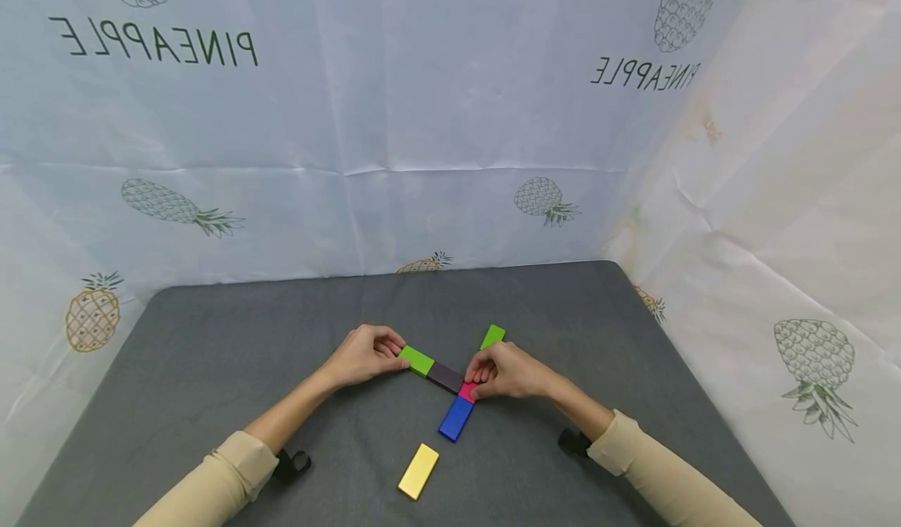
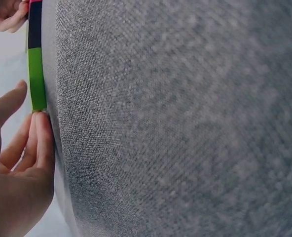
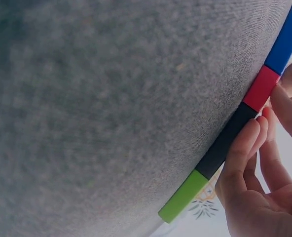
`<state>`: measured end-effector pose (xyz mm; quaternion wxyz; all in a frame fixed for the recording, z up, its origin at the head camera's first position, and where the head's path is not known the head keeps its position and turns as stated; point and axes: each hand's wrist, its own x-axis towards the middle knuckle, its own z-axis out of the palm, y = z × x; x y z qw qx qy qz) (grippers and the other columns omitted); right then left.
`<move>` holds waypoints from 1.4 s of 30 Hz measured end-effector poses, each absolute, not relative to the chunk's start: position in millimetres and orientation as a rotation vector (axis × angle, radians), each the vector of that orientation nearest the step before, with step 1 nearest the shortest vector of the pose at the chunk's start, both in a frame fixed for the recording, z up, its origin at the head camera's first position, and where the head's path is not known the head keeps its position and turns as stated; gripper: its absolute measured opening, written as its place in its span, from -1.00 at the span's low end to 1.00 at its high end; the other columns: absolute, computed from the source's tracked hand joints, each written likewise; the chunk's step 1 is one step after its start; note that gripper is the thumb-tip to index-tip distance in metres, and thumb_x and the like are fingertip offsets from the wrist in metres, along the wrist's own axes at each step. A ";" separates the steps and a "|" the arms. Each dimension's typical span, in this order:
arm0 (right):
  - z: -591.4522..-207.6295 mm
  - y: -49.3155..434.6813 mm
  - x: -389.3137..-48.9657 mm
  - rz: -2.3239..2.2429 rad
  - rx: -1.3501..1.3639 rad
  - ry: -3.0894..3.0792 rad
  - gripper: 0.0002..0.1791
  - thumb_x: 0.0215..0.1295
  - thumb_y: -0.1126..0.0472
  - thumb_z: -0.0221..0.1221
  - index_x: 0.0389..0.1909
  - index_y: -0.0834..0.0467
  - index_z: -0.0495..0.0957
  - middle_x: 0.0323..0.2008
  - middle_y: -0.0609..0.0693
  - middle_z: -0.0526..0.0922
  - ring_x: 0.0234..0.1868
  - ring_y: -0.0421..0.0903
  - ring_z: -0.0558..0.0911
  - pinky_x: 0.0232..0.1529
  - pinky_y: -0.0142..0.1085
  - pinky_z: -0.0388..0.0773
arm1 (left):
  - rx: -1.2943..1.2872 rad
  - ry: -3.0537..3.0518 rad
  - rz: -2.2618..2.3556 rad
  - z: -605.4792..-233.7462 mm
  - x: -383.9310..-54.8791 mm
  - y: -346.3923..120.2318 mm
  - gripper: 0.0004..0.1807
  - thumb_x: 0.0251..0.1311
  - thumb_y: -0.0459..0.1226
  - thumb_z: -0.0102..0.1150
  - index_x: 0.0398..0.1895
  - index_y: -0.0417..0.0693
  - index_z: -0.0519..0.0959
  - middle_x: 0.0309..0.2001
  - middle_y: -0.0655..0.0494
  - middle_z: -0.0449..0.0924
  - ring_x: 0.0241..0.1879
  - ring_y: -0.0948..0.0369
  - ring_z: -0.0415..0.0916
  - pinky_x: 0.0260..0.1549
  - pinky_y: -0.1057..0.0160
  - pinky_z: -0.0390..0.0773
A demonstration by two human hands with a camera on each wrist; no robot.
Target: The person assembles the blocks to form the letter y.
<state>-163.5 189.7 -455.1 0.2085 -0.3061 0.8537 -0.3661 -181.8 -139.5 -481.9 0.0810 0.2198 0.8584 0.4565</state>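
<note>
My left hand (image 1: pixel 369 353) has its fingertips at the outer end of a green block (image 1: pixel 417 360); in the left wrist view its thumb stands a little apart from the block. A dark block (image 1: pixel 446 377) joins that green block to a red block (image 1: pixel 468 392). My right hand (image 1: pixel 512 371) pinches at the red block with thumb and fingertips, partly covering it. In the right wrist view a blue block (image 3: pixel 285 39), the red block, a black block (image 3: pixel 227 140) and another green block (image 3: pixel 184 196) lie in one straight row. From the head, the hand hides this black block.
Nearer the body, a yellow block (image 1: pixel 418 472) lies apart on the grey cloth-covered table (image 1: pixel 338 449). A white pineapple-print curtain (image 1: pixel 436 120) hangs behind the table and along its right side. Black straps (image 1: pixel 292 466) circle both wrists.
</note>
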 end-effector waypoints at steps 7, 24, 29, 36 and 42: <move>-455.8 190.5 -163.4 -1.023 -0.858 2.372 -0.86 0.27 0.35 0.50 -0.18 0.21 0.78 -0.34 -0.02 0.74 -0.34 -0.37 0.59 -0.26 -0.46 0.64 | 0.641 2.597 1.395 -480.4 -176.0 -143.9 -0.67 0.24 -0.24 0.59 -0.04 -0.25 0.76 -0.24 -0.03 0.77 -0.31 0.35 0.66 -0.25 0.39 0.66; -453.6 192.9 -163.7 -1.013 -0.862 2.391 -0.86 0.26 0.33 0.51 -0.19 0.20 0.78 -0.35 -0.04 0.74 -0.35 -0.38 0.58 -0.26 -0.46 0.64 | 1.017 2.127 1.373 -477.7 -131.4 -140.5 -0.54 0.22 -0.15 0.62 0.09 -0.19 0.73 -0.05 -0.13 0.76 -0.20 0.35 0.69 -0.10 0.32 0.77; -454.4 192.7 -164.0 -1.021 -0.861 2.383 -0.86 0.27 0.33 0.50 -0.18 0.20 0.78 -0.34 -0.03 0.75 -0.34 -0.37 0.59 -0.25 -0.45 0.65 | 1.083 2.010 1.291 -482.6 -117.7 -136.9 -0.48 0.16 -0.16 0.67 0.15 -0.15 0.74 -0.02 -0.09 0.76 -0.21 0.35 0.72 -0.12 0.32 0.78; -455.9 191.8 -163.9 -1.024 -0.864 2.380 -0.86 0.26 0.34 0.50 -0.18 0.21 0.79 -0.33 0.00 0.76 -0.34 -0.37 0.60 -0.25 -0.45 0.64 | 1.063 1.948 1.256 -485.4 -108.6 -136.0 -0.42 0.08 -0.20 0.72 0.18 -0.12 0.74 0.01 0.00 0.74 -0.19 0.42 0.69 -0.10 0.35 0.77; -456.2 190.8 -163.5 -1.026 -0.868 2.375 -0.86 0.27 0.34 0.50 -0.18 0.21 0.78 -0.33 0.00 0.76 -0.34 -0.37 0.60 -0.25 -0.45 0.64 | 1.111 1.935 1.230 -486.5 -105.2 -139.5 -0.37 0.06 -0.21 0.73 0.23 -0.09 0.72 0.05 -0.02 0.72 -0.14 0.45 0.65 -0.04 0.36 0.74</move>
